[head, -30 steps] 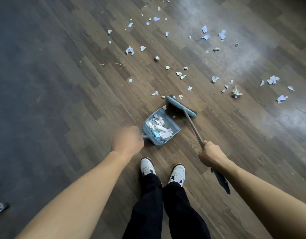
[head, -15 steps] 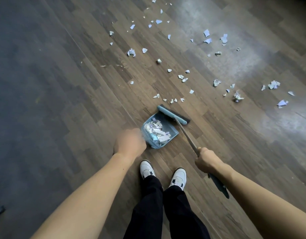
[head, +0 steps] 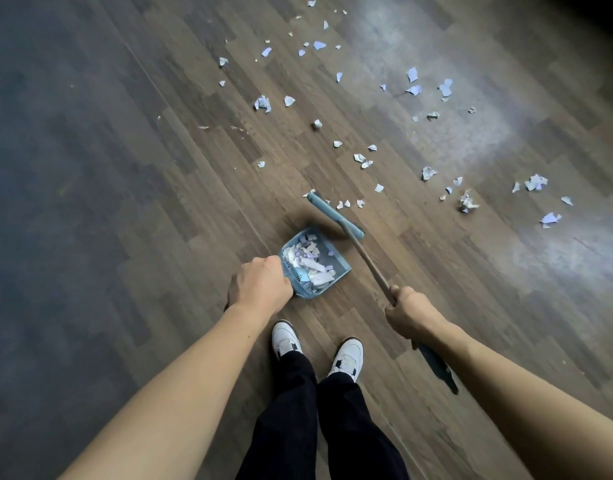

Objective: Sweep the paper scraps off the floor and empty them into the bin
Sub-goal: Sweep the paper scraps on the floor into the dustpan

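Observation:
A blue dustpan (head: 338, 266) sits on the wooden floor just ahead of my feet, holding several white and pale-blue paper scraps (head: 310, 261). My left hand (head: 260, 285) grips its handle, which the fist hides. My right hand (head: 410, 311) grips the wooden handle of a broom, whose blue head (head: 334, 214) lies on the floor just beyond the pan's mouth. Small loose scraps (head: 348, 203) lie right past the broom head. Many more scraps (head: 429, 173) are scattered farther out, to the front and right.
My two white shoes (head: 286, 339) stand just behind the dustpan. The floor (head: 125, 237) is dark wood planking, with a bright glare patch at the upper right. No bin is in view.
The broom head has swung outward from the pan's mouth, toward the three scraps ahead. The dustpan with my left hand has stayed roughly in place.

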